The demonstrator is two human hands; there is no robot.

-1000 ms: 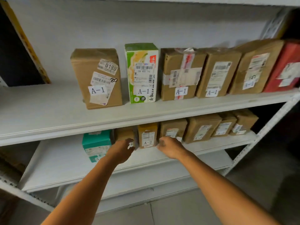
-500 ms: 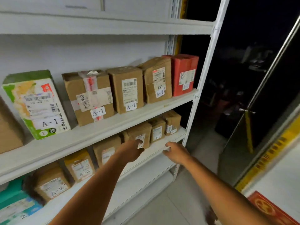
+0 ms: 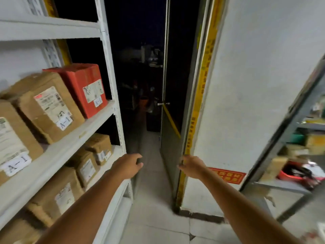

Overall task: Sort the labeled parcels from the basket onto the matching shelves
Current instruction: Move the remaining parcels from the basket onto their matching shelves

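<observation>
A white shelf unit [image 3: 91, 120] fills the left side. Its upper board carries brown parcels [image 3: 47, 106] with A-1 tags and a red parcel [image 3: 82, 88] at the right end. The board below holds several brown parcels [image 3: 98, 148]. My left hand [image 3: 129, 165] hovers in the air just past the shelf's right post, fingers loosely curled and holding nothing. My right hand [image 3: 190, 165] is out in front of the door edge, also with nothing in it. No basket is in view.
A dark doorway [image 3: 140, 76] opens straight ahead, its door [image 3: 168, 120] ajar with a metal handle. A white wall [image 3: 246, 85] with a red sign [image 3: 228, 176] stands to the right. A grey rack [image 3: 290, 185] with clutter is at the far right. Tiled floor lies below.
The view has swung right, from the A-1 and A-2 shelf rows to the doorway. Both hands have come away from the lower shelf and now hang free in the aisle.
</observation>
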